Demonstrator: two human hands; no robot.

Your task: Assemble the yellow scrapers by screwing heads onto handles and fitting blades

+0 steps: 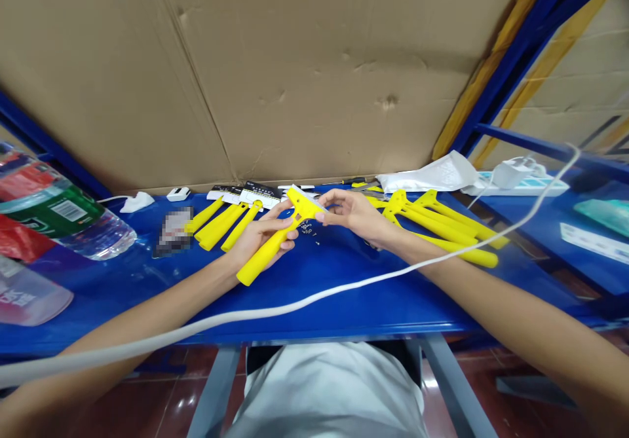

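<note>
A yellow scraper (268,253) with a wide, flared head is held over the middle of the blue table. My left hand (251,236) wraps round its neck, with the handle slanting down toward me. At the head's right corner, my right hand (354,214) is closed in a pinch on the edge. A pale strip runs along the head's far edge; what it is I cannot make out. Small metal bits (307,228) lie on the table just beyond the tool. More yellow scrapers (437,220) lie beside my right forearm, and several with dark-and-white cards (230,222) lie left of my left hand.
A thick white cable (339,289) crosses in front of both forearms. Large bottles (63,209) stand at the left. At the back right are a white pouch (430,175) and a power strip (521,184). Cardboard (304,78) walls off the far side.
</note>
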